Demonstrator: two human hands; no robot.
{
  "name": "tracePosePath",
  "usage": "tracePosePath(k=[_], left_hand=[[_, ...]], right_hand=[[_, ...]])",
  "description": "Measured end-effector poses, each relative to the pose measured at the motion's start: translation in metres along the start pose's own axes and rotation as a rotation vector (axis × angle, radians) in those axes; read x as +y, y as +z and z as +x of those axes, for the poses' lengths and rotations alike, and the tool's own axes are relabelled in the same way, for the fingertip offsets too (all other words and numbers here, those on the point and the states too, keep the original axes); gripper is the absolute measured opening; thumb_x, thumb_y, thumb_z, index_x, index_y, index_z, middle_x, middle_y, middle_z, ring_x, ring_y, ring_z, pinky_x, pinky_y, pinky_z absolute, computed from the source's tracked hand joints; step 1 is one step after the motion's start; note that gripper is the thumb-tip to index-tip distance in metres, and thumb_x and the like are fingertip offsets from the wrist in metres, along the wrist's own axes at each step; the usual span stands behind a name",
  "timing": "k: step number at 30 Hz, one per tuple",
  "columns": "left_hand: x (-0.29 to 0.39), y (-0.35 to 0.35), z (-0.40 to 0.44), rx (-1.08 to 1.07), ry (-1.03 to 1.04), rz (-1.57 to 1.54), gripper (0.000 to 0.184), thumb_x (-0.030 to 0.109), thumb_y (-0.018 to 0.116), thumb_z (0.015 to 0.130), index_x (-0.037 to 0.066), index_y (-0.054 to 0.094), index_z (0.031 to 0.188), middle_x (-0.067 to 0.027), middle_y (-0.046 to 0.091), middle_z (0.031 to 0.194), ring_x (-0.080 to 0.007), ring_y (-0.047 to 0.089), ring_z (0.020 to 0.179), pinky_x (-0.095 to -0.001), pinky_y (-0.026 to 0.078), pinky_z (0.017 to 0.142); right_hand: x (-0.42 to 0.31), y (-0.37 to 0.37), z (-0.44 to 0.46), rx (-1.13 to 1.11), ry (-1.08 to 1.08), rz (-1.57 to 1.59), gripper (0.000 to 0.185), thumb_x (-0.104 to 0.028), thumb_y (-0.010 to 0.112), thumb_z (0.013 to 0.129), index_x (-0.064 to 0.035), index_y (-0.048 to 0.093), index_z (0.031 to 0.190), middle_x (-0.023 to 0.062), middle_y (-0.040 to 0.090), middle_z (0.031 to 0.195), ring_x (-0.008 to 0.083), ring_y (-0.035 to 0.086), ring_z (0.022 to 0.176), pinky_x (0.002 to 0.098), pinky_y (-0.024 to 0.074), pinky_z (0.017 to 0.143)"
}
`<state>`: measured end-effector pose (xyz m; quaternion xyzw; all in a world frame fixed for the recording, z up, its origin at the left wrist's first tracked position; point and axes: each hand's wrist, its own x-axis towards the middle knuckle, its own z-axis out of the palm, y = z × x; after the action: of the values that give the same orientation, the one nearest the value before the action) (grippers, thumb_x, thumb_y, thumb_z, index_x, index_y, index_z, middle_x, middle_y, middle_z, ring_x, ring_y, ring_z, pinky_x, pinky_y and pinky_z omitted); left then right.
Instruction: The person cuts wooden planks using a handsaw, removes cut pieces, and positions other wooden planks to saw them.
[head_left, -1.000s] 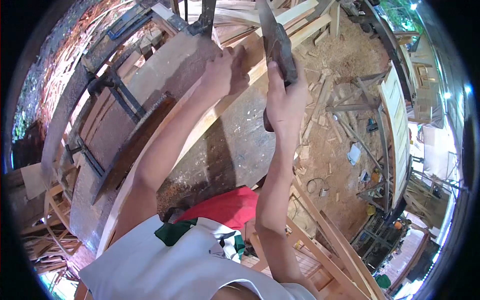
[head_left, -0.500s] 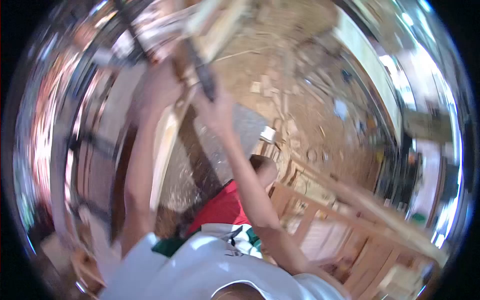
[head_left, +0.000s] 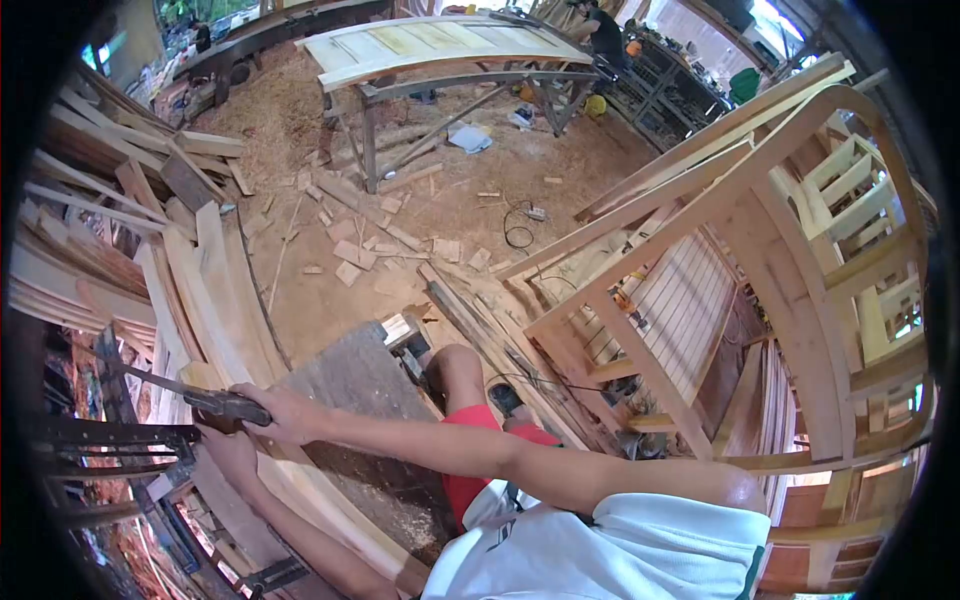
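At the lower left, my right hand [head_left: 280,412] is wrapped round the dark handle of a hand saw [head_left: 225,403], whose blade points away to the left. My left hand [head_left: 230,455] is just below it, near the saw and over the long curved wooden board [head_left: 340,505]; its fingers are partly hidden beneath the tool. The board runs along the grey-brown workbench [head_left: 365,410], beside dark metal clamps [head_left: 150,434].
Stacked planks [head_left: 215,290] lie beyond the hands. A large wooden frame [head_left: 690,400] stands at the right. Across the chip-strewn floor [head_left: 400,215], a panel [head_left: 440,45] rests on a stand. A person [head_left: 602,35] is at the back.
The view has swung to the right, showing more of the wooden frame. Both hands now appear farther left and lower, with the saw still in my right hand.
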<state>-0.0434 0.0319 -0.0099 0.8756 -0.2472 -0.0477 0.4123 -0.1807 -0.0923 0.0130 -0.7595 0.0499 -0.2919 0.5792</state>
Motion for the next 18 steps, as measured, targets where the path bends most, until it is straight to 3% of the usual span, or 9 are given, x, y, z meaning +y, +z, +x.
tracePosePath(k=[3,6,9,13,15,18], left_hand=[[-0.003,-0.001,0.0,0.027,-0.006,0.147,0.079,0.008,0.069,0.085,0.0,0.033,0.155,-0.0293,0.048,0.148,-0.0439,0.046,0.139,-0.0474,0.039,0.116],[0.004,-0.008,0.001,-0.115,-0.163,0.328,0.077,0.015,0.067,0.088,-0.001,0.034,0.155,-0.0288,0.046,0.15,-0.0442,0.046,0.138,-0.049,0.039,0.115],[0.012,-0.008,-0.002,-0.076,-0.132,0.308,0.074,0.019,0.065,0.089,0.002,0.036,0.155,-0.0277,0.045,0.151,-0.0446,0.046,0.137,-0.0494,0.039,0.115],[0.005,-0.006,0.003,-0.074,-0.16,0.381,0.074,0.02,0.065,0.089,0.005,0.037,0.156,-0.0266,0.045,0.151,-0.045,0.046,0.137,-0.0494,0.041,0.113],[0.004,-0.008,0.004,-0.102,-0.026,0.219,0.076,0.022,0.066,0.088,0.008,0.036,0.157,-0.0269,0.045,0.151,-0.0459,0.046,0.136,-0.0495,0.041,0.113],[0.008,-0.008,0.001,-0.071,-0.043,0.298,0.077,0.019,0.065,0.087,0.008,0.035,0.157,-0.0284,0.046,0.149,-0.0468,0.047,0.134,-0.0506,0.042,0.112]], right_hand=[[-0.002,-0.002,-0.001,-0.009,0.04,-0.032,0.055,-0.017,0.065,0.093,-0.0025,0.044,0.142,0.0253,0.068,0.092,0.0435,0.068,0.08,0.0494,0.0529,0.074],[0.0,0.0,-0.005,0.018,0.016,0.015,0.055,-0.019,0.065,0.093,-0.003,0.045,0.142,0.0249,0.069,0.094,0.0434,0.068,0.082,0.0494,0.0529,0.075],[0.003,0.0,-0.002,0.013,0.004,-0.002,0.054,-0.02,0.065,0.094,-0.0033,0.045,0.142,0.024,0.069,0.094,0.0429,0.068,0.082,0.0489,0.0528,0.075],[0.001,0.003,-0.004,0.032,0.018,-0.02,0.054,-0.021,0.065,0.094,-0.0034,0.045,0.142,0.0225,0.069,0.093,0.041,0.069,0.082,0.0475,0.0523,0.074],[0.002,0.003,-0.004,0.047,-0.005,-0.007,0.054,-0.022,0.065,0.095,-0.0033,0.045,0.141,0.0223,0.069,0.093,0.0401,0.069,0.083,0.0469,0.0522,0.074],[0.004,0.002,-0.005,-0.009,0.047,0.029,0.053,-0.023,0.064,0.096,-0.003,0.046,0.141,0.0222,0.069,0.096,0.0388,0.069,0.085,0.0461,0.0521,0.075]])
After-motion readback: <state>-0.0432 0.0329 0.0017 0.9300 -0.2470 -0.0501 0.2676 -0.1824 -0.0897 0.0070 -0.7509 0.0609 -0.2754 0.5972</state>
